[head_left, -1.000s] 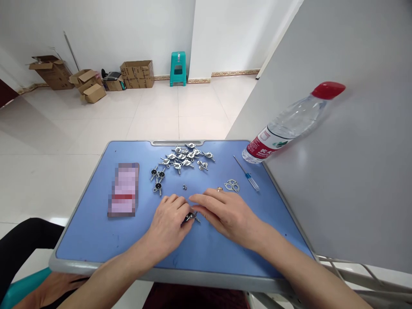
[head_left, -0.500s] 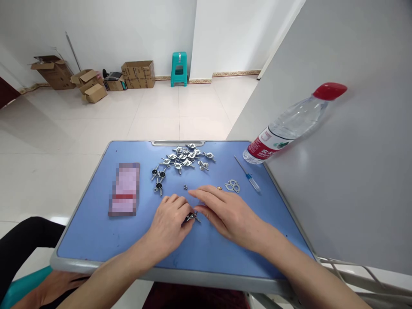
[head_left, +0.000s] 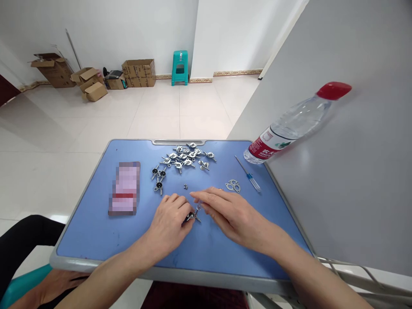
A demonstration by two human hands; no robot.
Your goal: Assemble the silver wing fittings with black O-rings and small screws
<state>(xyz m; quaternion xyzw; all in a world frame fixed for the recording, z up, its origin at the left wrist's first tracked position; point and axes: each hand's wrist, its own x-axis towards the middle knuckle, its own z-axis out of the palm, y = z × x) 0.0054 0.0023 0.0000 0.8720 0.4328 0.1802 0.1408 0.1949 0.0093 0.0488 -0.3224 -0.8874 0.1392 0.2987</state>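
My left hand (head_left: pixel 172 216) is closed around a small metal fitting with a black round face (head_left: pixel 190 216), pressing it near the table's front middle. Its metal stem sticks out to the right of my fingers. Close beside it, my right hand (head_left: pixel 222 210) has its fingers drawn together over the thumb. A tiny shiny piece (head_left: pixel 198 207) shows at those fingertips; what it is I cannot make out. Just beyond my hands lie several tiny screws (head_left: pixel 186 186). Three similar fittings with black faces (head_left: pixel 159 185) lie to the left, and a pile of metal fittings (head_left: pixel 185 157) lies further back.
Flat metal gaskets (head_left: pixel 232 185) and a screwdriver with a clear and blue handle (head_left: pixel 252 180) lie at the right. A water bottle (head_left: pixel 273 139) stands by the grey panel. A blurred phone-shaped object (head_left: pixel 125 189) lies left on the blue table (head_left: pixel 93 231). Someone's dark-clothed leg (head_left: pixel 30 240) is at left.
My right hand has shifted slightly right and its fingers have drawn closer together, so the shiny piece at its fingertips shows more. My left hand stays on the fitting.
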